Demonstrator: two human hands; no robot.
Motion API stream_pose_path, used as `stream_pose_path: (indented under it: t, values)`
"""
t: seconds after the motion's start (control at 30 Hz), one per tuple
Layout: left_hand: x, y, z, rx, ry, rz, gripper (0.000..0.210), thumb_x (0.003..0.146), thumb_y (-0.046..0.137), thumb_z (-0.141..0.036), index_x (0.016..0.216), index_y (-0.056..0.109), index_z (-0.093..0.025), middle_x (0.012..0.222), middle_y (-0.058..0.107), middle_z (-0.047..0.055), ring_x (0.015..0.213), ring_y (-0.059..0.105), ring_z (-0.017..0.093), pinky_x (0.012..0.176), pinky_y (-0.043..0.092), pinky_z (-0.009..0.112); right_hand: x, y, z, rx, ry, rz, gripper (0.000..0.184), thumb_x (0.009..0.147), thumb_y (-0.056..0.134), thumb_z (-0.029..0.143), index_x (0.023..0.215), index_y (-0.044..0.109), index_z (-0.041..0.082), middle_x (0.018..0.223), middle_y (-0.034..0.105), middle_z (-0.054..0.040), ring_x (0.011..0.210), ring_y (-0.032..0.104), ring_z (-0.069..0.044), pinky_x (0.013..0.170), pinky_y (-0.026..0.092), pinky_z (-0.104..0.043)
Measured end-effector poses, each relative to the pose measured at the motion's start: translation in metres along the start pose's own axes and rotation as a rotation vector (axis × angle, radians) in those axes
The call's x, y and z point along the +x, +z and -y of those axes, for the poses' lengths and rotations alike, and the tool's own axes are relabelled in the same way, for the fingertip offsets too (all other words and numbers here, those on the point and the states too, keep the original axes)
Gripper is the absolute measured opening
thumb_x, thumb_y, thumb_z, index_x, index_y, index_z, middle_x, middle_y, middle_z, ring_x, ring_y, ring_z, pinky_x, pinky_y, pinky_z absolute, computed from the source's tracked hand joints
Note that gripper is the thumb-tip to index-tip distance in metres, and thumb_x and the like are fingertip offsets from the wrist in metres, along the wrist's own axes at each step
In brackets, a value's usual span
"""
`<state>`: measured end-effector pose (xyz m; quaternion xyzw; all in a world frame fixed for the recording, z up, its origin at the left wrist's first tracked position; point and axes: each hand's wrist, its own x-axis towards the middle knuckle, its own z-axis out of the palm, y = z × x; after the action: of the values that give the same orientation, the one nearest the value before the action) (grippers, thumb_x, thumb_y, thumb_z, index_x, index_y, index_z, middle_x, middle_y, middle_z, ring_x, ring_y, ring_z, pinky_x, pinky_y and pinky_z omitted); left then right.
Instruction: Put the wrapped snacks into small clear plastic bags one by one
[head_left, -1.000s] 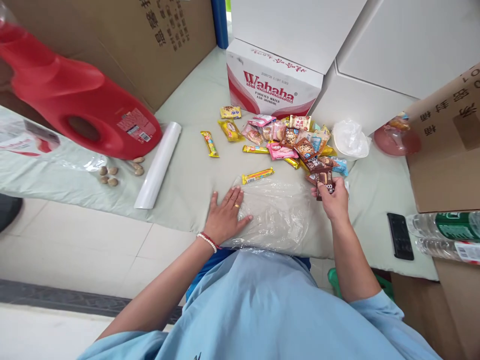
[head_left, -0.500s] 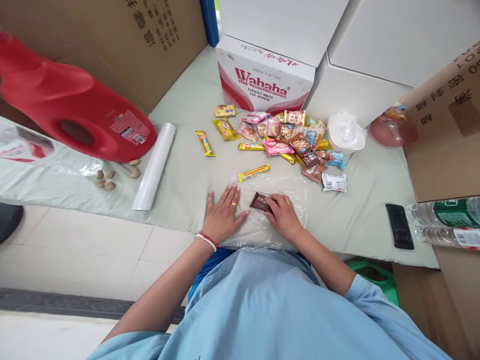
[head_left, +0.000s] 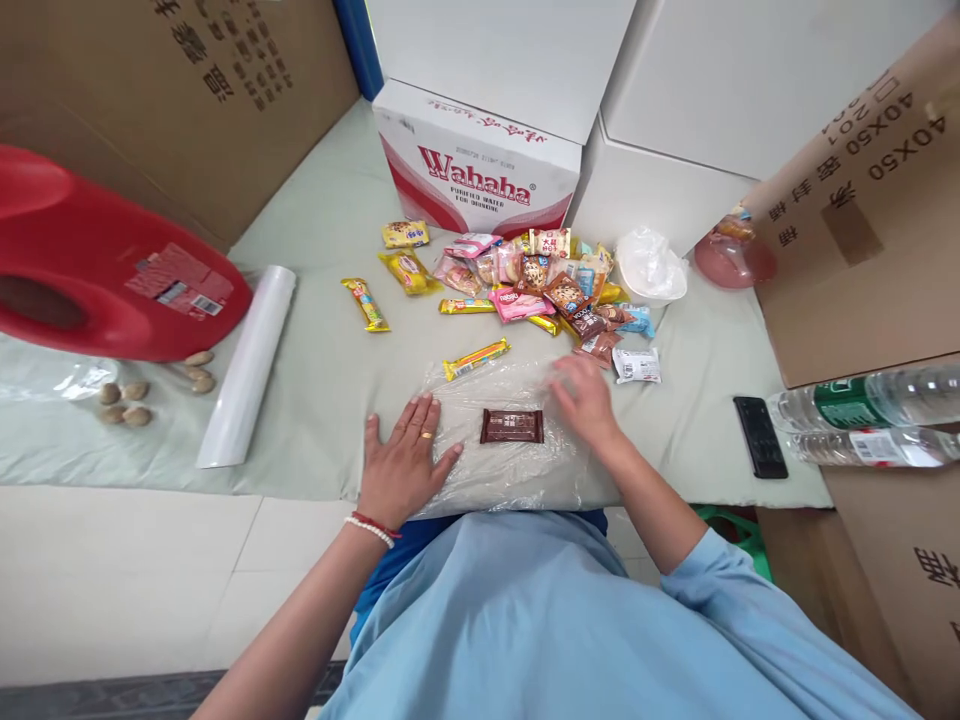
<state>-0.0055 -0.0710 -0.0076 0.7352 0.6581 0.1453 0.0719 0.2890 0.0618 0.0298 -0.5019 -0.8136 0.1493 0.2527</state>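
Note:
A dark brown wrapped snack (head_left: 511, 426) lies flat on a sheet of clear plastic film (head_left: 517, 475) at the table's front edge. My left hand (head_left: 403, 462) rests flat with fingers spread, on the film's left side, apart from the snack. My right hand (head_left: 589, 402) is raised a little to the right of the snack, slightly blurred, fingers apart and holding nothing. Beyond the film sits a yellow snack bar (head_left: 477, 359). Farther back is a heap of wrapped snacks (head_left: 536, 285), with a white packet (head_left: 637, 365) near my right hand.
A white roll (head_left: 247, 367) and a red jug (head_left: 142, 265) stand left, near several brown nuts (head_left: 136, 416). At the back is a Wahaha carton (head_left: 480, 165). Rightward are a white bowl (head_left: 667, 291), a phone (head_left: 760, 437), and water bottles (head_left: 862, 405).
My right hand has let go of the brown snack and moved off it to the right and away from me. The left hand stays on the film. The view has shifted right.

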Motion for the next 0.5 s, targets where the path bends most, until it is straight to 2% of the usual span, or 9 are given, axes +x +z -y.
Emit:
stream_pose_path:
  t: [0.07,0.1,0.17,0.23,0.3,0.4,0.5]
  values:
    - [0.001,0.001,0.001,0.005,0.003,-0.001,0.073,0.106,0.034,-0.056,0.167,0.025,-0.017,0.168,0.037,0.020,0.152,0.042,0.037,0.126,0.001,0.073,0.031,-0.013,-0.016,-0.165,0.168,-0.182,0.049,0.100,0.059,0.047,0.139,0.059,0.017,0.139,0.059,-0.0186,0.132,0.048,-0.034,0.117,0.038,-0.053]
    - [0.001,0.001,0.001,0.009,0.003,-0.001,0.073,0.105,0.034,-0.057,0.166,0.026,-0.017,0.168,0.037,0.020,0.152,0.043,0.037,0.127,0.001,0.073,0.046,-0.018,-0.023,-0.239,0.228,-0.201,0.058,0.097,0.064,0.048,0.144,0.055,0.016,0.144,0.056,-0.0202,0.136,0.045,-0.036,0.117,0.036,-0.055]
    - [0.001,0.002,0.001,0.017,-0.003,0.002,0.073,0.105,0.033,-0.056,0.166,0.028,-0.016,0.168,0.037,0.020,0.152,0.043,0.037,0.127,0.001,0.072,0.069,-0.025,-0.034,-0.344,0.288,-0.118,0.066,0.091,0.070,0.044,0.148,0.052,0.014,0.148,0.053,-0.0221,0.139,0.041,-0.040,0.115,0.037,-0.057]
    - [0.001,0.002,0.001,0.022,-0.008,0.007,0.072,0.106,0.033,-0.056,0.165,0.029,-0.016,0.168,0.036,0.019,0.153,0.042,0.036,0.127,0.002,0.071,0.077,-0.032,-0.040,-0.396,0.276,-0.012,0.054,0.091,0.067,0.034,0.140,0.060,0.013,0.144,0.058,-0.0218,0.136,0.045,-0.039,0.112,0.041,-0.054]
    - [0.000,0.002,0.001,0.021,-0.013,0.013,0.072,0.106,0.034,-0.055,0.165,0.030,-0.015,0.169,0.035,0.018,0.154,0.040,0.035,0.128,0.001,0.070,0.071,-0.043,-0.042,-0.406,0.244,0.002,0.040,0.092,0.061,0.030,0.129,0.067,0.015,0.137,0.064,-0.0204,0.129,0.052,-0.037,0.109,0.044,-0.050]
    - [0.000,0.002,0.000,0.007,-0.024,0.022,0.072,0.105,0.037,-0.055,0.165,0.029,-0.016,0.169,0.034,0.017,0.156,0.038,0.033,0.129,0.001,0.069,0.045,-0.068,-0.043,-0.326,0.328,-0.107,0.035,0.095,0.056,0.037,0.117,0.073,0.017,0.114,0.074,-0.0164,0.107,0.065,-0.033,0.096,0.051,-0.047]
    - [0.000,0.002,0.000,-0.004,-0.029,0.030,0.072,0.105,0.039,-0.054,0.166,0.028,-0.017,0.170,0.034,0.017,0.157,0.037,0.033,0.129,0.001,0.069,0.015,-0.082,-0.036,0.045,0.528,-0.123,0.041,0.095,0.053,0.055,0.097,0.072,0.019,0.076,0.071,-0.0079,0.073,0.066,-0.026,0.072,0.054,-0.038]
